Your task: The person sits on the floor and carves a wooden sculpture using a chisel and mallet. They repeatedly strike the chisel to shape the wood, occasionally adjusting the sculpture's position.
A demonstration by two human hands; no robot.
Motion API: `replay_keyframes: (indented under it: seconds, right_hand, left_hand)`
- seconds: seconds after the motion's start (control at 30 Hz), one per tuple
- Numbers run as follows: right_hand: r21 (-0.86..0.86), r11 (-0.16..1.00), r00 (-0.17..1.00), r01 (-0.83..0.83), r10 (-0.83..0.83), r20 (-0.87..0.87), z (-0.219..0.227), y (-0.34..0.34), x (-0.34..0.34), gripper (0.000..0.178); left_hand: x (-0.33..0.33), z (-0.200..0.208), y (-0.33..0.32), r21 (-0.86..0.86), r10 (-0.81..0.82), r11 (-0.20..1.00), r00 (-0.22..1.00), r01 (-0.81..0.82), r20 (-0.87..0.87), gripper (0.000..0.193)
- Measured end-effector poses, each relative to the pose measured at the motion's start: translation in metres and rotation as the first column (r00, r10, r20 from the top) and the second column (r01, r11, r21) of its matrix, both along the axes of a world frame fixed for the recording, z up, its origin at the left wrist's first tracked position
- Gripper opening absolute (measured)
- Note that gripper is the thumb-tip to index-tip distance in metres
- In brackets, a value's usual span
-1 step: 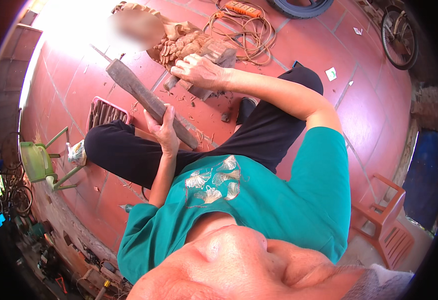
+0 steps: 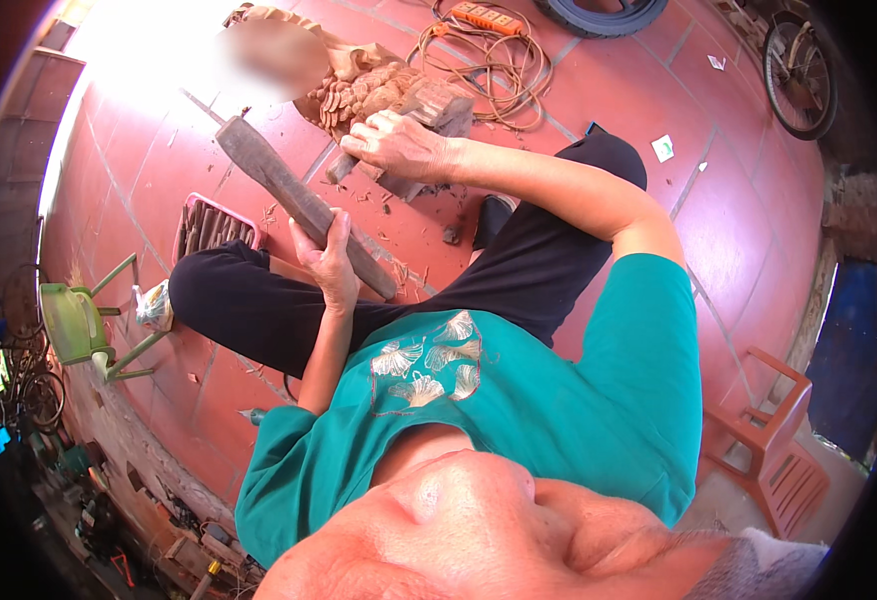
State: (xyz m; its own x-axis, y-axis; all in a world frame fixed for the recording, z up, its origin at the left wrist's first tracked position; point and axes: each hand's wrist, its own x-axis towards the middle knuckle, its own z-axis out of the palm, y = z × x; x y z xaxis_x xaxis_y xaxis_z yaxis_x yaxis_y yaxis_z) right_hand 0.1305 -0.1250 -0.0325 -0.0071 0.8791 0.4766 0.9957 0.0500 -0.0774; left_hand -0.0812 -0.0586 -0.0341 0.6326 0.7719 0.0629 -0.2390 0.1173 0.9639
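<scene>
My left hand [image 2: 330, 262] is wrapped around a long, worn wooden bar [image 2: 269, 170], gripping it toward its near end. The bar slants away to the far left, and a thin dark rod [image 2: 202, 104] shows at its far tip. My right hand [image 2: 399, 145] is curled against the block-like base of a carved wooden figure [image 2: 364, 95]. What its fingers hold, if anything, is hidden. The carving lies on the floor beyond my legs, with rounded, bumpy relief on its surface; part of it is blurred. Just beside my right fingers a short wooden stub [image 2: 340, 166] sticks out.
Wood chips lie around the carving on the red tiles [image 2: 559, 310]. A pink-rimmed tray [image 2: 256, 232] of tool handles stands by my left knee, with a green stool [image 2: 71, 325] farther left. An orange power strip [image 2: 487, 17] with coiled cord lies beyond. A brown chair [image 2: 769, 440] is at right.
</scene>
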Motion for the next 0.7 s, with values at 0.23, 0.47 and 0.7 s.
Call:
replay_keyframes:
  seconds: [0.23,0.47,0.7]
  right_hand:
    - [-0.032,0.999,1.000,-0.014,0.013,-0.024,0.006,0.004,0.004,0.033]
    - [-0.033,0.999,1.000,-0.003,0.002,-0.015,0.005,0.003,0.006,0.031]
    - [-0.018,1.000,1.000,-0.001,0.001,-0.022,0.006,0.004,0.007,0.031]
  left_hand:
    - [0.005,-0.007,0.002,0.051,-0.060,0.997,0.998,0.059,0.033,0.027]
    - [0.007,-0.009,0.004,0.029,-0.035,0.999,0.999,0.036,-0.028,0.031]
    - [0.002,-0.014,0.008,-0.015,-0.063,0.998,0.998,0.063,-0.006,0.035]
